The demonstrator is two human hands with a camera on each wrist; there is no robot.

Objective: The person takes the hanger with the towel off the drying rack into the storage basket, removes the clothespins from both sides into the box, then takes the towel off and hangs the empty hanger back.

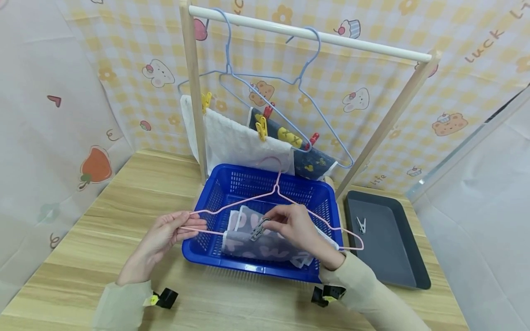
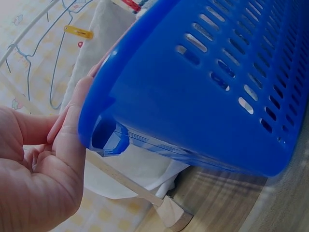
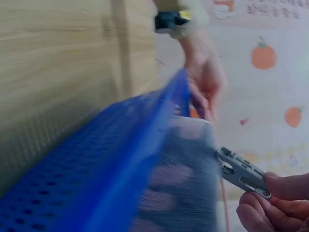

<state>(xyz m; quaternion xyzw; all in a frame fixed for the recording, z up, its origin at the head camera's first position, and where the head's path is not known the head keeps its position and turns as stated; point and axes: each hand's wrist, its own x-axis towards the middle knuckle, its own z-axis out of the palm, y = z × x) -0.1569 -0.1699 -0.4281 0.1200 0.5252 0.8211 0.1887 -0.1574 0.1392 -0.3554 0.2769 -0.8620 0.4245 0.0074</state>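
Observation:
My left hand (image 1: 167, 234) pinches the left end of a pink hanger (image 1: 248, 201) between thumb and fingers, at the blue basket's left rim. Over the hanger's lower bar hangs a folded grey towel (image 1: 256, 248) with pink shapes, inside the blue basket (image 1: 252, 269). A grey clothespin (image 1: 257, 231) is pinched between the thumb and fingers of my right hand (image 1: 294, 227), above the towel. In the right wrist view the clothespin (image 3: 244, 174) points its far end at the towel's edge (image 3: 193, 169); whether it touches cannot be told.
Behind the basket, a rack (image 1: 310, 32) carries two blue hangers (image 1: 306, 69). A white towel (image 1: 232, 138) and a dark patterned towel (image 1: 310, 158) hang there with yellow and red clothespins. To the right, a grey tray (image 1: 385, 243) holds another clothespin (image 1: 361, 225).

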